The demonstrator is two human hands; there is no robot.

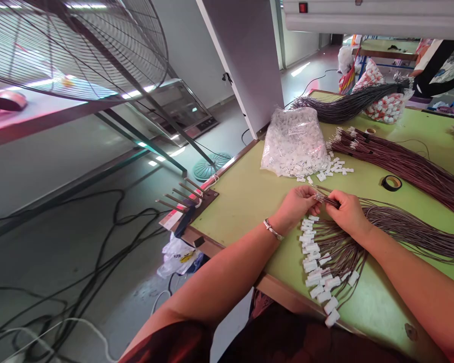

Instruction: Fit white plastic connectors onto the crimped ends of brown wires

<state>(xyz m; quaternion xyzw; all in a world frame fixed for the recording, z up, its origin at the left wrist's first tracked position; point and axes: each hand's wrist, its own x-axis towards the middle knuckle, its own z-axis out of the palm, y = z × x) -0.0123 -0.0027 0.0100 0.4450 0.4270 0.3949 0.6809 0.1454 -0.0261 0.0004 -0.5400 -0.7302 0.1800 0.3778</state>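
Note:
My right hand (347, 210) is closed round a small bundle of thin brown wires (332, 202), whose silver crimped tips (319, 197) point left. At those tips the fingers of my left hand (303, 200) are pinched together, and wire ends show between them. Any small part inside that pinch is hidden. Below both hands, brown wires with white plastic connectors (310, 248) on their ends fan out along the table's near edge. More brown wires (404, 232) run off to the right under my right forearm. Loose white connectors (323, 175) lie just beyond my hands.
An open plastic bag of white connectors (297, 136) stands on the green table (242, 194). Dark red wire bundles (401, 161), black wires (348, 103) and a black tape roll (391, 183) lie beyond. Left are a pegged block (196, 201) and a large fan (79, 45). A person's arm (439, 65) shows behind.

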